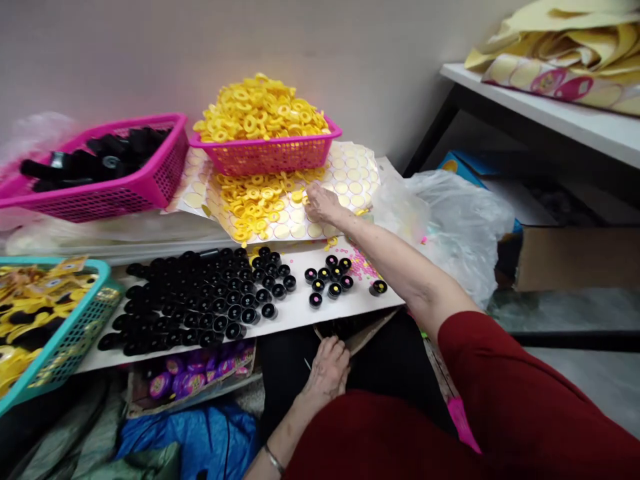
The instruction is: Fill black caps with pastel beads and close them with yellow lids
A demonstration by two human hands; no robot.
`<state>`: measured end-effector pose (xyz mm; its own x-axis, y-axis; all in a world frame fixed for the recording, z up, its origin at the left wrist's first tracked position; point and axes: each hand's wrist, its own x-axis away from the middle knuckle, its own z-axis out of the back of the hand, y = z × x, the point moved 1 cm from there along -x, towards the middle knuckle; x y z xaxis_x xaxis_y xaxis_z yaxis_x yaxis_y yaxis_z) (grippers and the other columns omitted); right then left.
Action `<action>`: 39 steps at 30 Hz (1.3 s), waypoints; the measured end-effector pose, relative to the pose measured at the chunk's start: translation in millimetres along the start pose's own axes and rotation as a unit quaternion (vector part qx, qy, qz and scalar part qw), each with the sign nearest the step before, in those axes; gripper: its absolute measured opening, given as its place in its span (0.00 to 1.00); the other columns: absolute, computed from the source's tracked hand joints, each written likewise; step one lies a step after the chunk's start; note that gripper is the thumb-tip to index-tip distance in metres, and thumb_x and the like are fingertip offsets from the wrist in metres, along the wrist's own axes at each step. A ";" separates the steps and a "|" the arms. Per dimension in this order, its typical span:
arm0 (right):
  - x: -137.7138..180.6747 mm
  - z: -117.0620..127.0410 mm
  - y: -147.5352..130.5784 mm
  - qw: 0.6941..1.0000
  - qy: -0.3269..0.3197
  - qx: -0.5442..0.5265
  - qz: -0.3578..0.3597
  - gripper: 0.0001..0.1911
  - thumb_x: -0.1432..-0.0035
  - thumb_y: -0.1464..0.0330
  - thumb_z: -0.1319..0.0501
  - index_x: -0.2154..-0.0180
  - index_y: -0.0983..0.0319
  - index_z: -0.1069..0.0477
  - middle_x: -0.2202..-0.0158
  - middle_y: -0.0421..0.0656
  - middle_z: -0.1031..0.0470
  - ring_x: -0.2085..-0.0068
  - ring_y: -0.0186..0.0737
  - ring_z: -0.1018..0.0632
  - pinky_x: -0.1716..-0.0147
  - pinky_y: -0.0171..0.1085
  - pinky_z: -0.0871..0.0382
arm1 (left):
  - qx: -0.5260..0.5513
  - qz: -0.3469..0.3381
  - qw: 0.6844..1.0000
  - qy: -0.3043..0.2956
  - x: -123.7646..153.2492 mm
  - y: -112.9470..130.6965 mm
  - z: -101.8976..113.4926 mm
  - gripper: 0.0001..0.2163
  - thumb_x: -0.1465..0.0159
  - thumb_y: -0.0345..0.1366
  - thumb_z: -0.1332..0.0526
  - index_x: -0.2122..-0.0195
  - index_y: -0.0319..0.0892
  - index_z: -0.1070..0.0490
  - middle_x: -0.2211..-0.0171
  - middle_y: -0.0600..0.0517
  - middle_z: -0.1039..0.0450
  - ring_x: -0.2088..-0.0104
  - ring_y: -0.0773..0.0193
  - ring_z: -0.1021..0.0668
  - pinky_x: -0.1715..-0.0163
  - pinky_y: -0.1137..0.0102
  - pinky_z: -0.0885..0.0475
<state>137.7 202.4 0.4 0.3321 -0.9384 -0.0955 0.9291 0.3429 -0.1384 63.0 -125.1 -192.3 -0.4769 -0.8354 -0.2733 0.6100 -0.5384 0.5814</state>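
Head view: right hand (323,203) is out on the sticker sheet (350,175), fingers bunched, pinching at a yellow ring (297,197). Left hand (327,367) is curled low at the bench (300,308) edge; can't tell its grip. Picking stage, I'd judge; next needs a clean peel, then a black cap (379,287).

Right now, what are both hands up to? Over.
Right hand reached out, fingers on the yellow rings on the sticker sheet. Left hand low by the board's edge. Black caps between.
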 end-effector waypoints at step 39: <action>297.2 -33.5 63.6 0.939 0.218 -0.264 0.026 0.09 0.36 0.68 0.48 0.58 0.63 0.32 0.65 0.47 0.30 0.63 0.41 0.27 0.62 0.38 0.29 | 0.580 0.342 0.703 0.229 -157.7 88.4 41.0 0.16 0.60 0.40 0.26 0.76 0.37 0.29 0.84 0.58 0.33 0.85 0.78 0.35 0.86 0.80 0.44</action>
<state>290.1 -53.2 -69.8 0.1698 -0.8523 -0.4947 0.6655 0.4694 -0.5803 166.2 -36.4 -66.3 0.0920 -0.9463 0.3100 -0.4556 0.2368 0.8581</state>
